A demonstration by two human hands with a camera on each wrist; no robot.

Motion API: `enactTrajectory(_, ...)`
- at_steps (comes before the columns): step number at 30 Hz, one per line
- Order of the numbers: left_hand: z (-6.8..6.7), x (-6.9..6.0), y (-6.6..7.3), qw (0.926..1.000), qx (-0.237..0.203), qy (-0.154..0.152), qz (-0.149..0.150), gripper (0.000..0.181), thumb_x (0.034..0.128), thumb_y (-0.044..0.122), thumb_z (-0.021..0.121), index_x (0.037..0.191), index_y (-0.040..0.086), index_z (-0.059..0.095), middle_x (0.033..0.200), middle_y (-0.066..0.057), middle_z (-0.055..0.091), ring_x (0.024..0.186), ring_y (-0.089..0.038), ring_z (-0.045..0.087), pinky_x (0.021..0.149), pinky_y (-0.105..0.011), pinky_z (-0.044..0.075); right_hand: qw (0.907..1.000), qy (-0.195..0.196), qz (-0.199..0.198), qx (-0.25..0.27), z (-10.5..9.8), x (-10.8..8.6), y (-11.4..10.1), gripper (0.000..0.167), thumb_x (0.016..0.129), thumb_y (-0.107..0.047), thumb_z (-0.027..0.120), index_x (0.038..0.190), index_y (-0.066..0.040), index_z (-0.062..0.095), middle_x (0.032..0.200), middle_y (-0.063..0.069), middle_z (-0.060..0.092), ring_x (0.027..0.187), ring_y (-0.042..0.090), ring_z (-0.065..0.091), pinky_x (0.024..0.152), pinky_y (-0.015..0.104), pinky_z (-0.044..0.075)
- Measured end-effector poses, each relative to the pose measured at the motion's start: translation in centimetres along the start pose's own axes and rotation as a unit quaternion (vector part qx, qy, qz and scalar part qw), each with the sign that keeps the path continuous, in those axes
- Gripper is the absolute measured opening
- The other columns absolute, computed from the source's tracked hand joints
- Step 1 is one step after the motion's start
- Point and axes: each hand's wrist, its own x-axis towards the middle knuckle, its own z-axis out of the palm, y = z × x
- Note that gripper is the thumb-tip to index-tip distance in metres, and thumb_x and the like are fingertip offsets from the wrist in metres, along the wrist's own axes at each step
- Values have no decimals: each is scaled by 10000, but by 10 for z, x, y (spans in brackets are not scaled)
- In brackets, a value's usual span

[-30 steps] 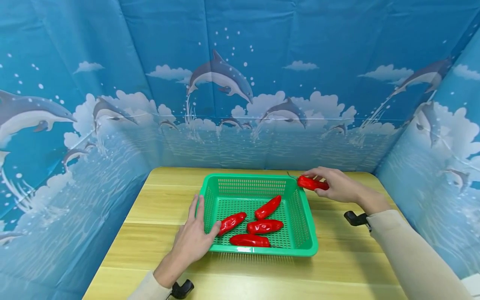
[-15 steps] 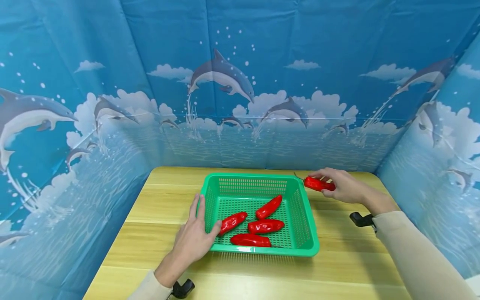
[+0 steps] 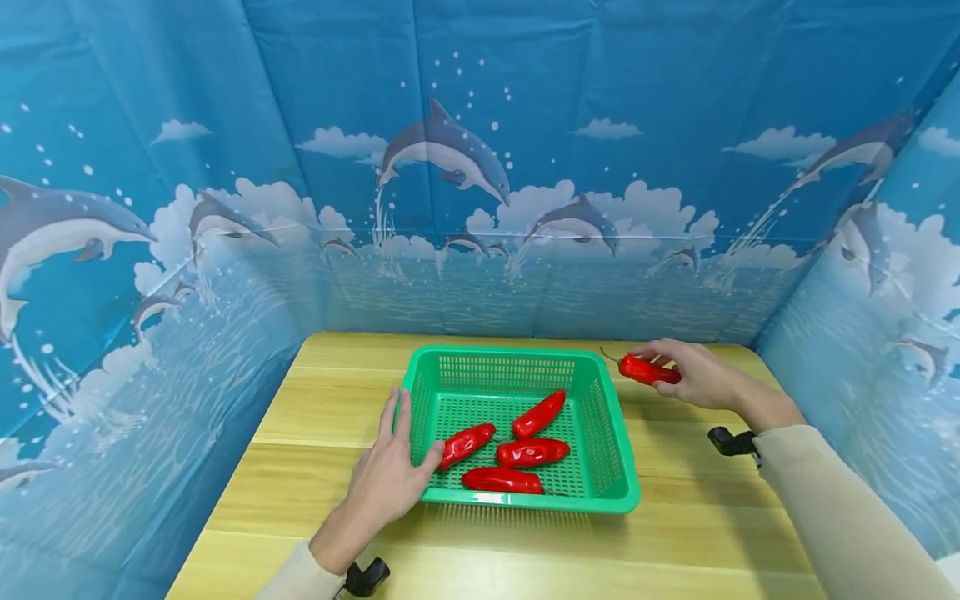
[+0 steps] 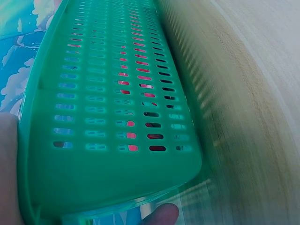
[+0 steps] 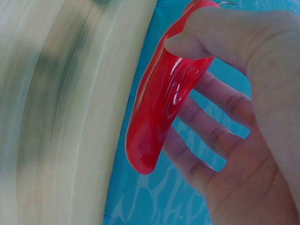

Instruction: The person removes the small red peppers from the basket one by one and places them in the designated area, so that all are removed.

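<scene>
A green basket (image 3: 628, 467) stands on the table, its perforated side filling much of the left wrist view (image 4: 93, 173). Several red peppers lie inside, among them one at the near side (image 3: 501, 481) and one slanting at the right (image 3: 538, 414). My left hand (image 3: 390, 479) rests on the basket's left rim, fingers extended and thumb over the near corner. Right of the basket, above the table, my right hand (image 3: 708, 379) pinches a red pepper (image 3: 647, 370) between thumb and fingers, its stem pointing left. The right wrist view shows the thumb across this pepper (image 5: 154, 112).
The wooden table (image 3: 300, 475) extends around the basket. Behind it and at both sides hangs a blue curtain (image 3: 480, 292) printed with dolphins. A black wrist device (image 3: 731, 442) sits at the right wrist, another (image 3: 366, 577) at the left.
My right hand has moved rightward with the pepper, from over the basket's right rim to beside it. The left hand and the peppers in the basket have stayed put.
</scene>
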Motion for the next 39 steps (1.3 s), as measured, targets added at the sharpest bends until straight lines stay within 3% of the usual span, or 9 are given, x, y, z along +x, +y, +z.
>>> enactTrajectory(14, 2, 1, -1, 10000, -25, 72, 11, 1068, 1139, 523, 708, 1890, 110, 71, 1992, -113, 61, 466, -174, 492, 436, -321, 424, 9999, -45, 109, 62, 8, 0, 16, 571, 1044, 5, 819, 1592, -19, 660, 1428, 279, 753, 1239, 448, 762, 925, 553, 691)
enactTrajectory(34, 2, 0, 1, 10000, -43, 60, 10, 1060, 1139, 521, 696, 1889, 105, 73, 1992, -116, 60, 462, -169, 484, 433, -309, 407, 9999, -111, 129, 29, 31, -2, 45, 547, 989, 22, 860, 1517, -9, 722, 1395, 269, 772, 1179, 423, 772, 928, 558, 687)
enactTrajectory(39, 2, 0, 0, 10000, -30, 78, 15, 1057, 1139, 514, 697, 1887, 98, 76, 1990, -125, 66, 464, -162, 482, 430, -305, 401, 9997, -157, 169, 50, 38, -3, 50, 554, 988, 35, 865, 1520, -23, 722, 1415, 271, 760, 1206, 454, 758, 988, 634, 668)
